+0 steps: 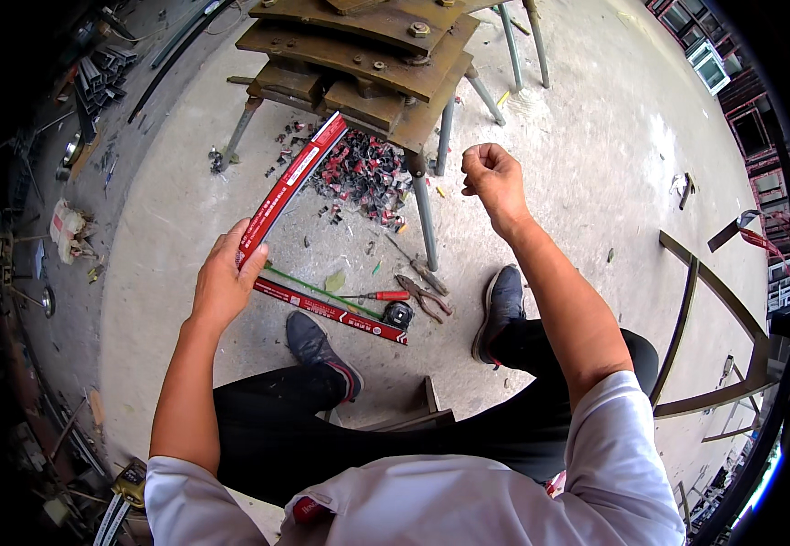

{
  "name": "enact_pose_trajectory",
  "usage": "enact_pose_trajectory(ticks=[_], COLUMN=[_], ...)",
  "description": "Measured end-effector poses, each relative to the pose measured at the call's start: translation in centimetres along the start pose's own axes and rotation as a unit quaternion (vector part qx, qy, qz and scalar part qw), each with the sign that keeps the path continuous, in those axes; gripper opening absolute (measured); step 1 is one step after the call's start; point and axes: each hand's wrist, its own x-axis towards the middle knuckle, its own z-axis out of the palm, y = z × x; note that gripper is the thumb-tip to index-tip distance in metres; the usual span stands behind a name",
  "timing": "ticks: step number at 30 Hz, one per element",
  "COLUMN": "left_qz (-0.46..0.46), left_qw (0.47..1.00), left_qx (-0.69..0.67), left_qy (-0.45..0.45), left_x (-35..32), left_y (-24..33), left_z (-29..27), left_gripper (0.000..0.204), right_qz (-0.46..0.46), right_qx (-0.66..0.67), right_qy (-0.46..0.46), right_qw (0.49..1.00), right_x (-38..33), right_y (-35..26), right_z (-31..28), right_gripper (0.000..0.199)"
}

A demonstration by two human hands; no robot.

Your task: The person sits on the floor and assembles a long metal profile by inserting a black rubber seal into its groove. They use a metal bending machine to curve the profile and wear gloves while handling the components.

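The red strip [290,187] slants up from the person's left hand [227,273], its far end meeting or overlapping the front edge of the brown plate stack [359,64]; from here I can't tell whether it is seated there. The left fingers are wrapped firmly round its near end. The right hand [495,182] hangs well apart, fingers curled in and thumb against them, with nothing visible in the grip.

I'd judge the job part-way through: this 1 strip looks whole along what shows. A heap of small red and black scraps [363,177] under the stack suggests plenty of similar pieces are done, though I see no finished batch to count. A 2nd red strip [331,311] lies on the floor, perhaps work left over.

Beside that lie a black tape measure [398,315], a red-handled screwdriver [393,295] and pliers [424,298], with 2 dark shoes [313,341] planted around them.
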Motion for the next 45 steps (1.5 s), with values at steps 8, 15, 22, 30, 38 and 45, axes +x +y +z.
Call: enact_pose_trajectory(ticks=[8, 15, 22, 30, 38, 45], left_qz=[0.011, 0.003, -0.037, -0.102, -0.167, -0.163], left_qw=[0.999, 0.998, 0.996, 0.962, 0.935, 0.905], left_qx=[0.027, 0.032, -0.025, -0.231, -0.292, -0.376], left_qy=[-0.025, -0.054, -0.081, -0.104, -0.11, -0.113], left_x=[2.4, 6.0, 6.2, 3.8, 2.6, 2.4], left_y=[-1.1, 0.7, 0.8, 0.6, 2.4, 3.1], left_z=[-1.0, 0.1, 0.9, 1.9, 1.6, 1.1], left_gripper=[0.058, 0.063, 0.062, 0.063, 0.083, 0.068], right_qz=[-0.007, -0.017, 0.081, 0.128, 0.092, 0.064], right_qx=[-0.078, -0.132, -0.151, -0.053, -0.054, -0.033], right_qy=[-0.073, -0.169, -0.306, -0.394, -0.475, -0.481], right_qw=[0.994, 0.977, 0.937, 0.909, 0.873, 0.874], right_x=[3.9, 8.7, 5.2, 2.4, 3.1, 3.4], right_y=[-0.4, -1.5, -2.0, 0.2, 1.8, 1.5], right_z=[-2.4, -2.9, -1.7, 1.2, 2.5, 1.2], right_gripper=[0.018, 0.019, 0.019, 0.004, 0.008, 0.009])
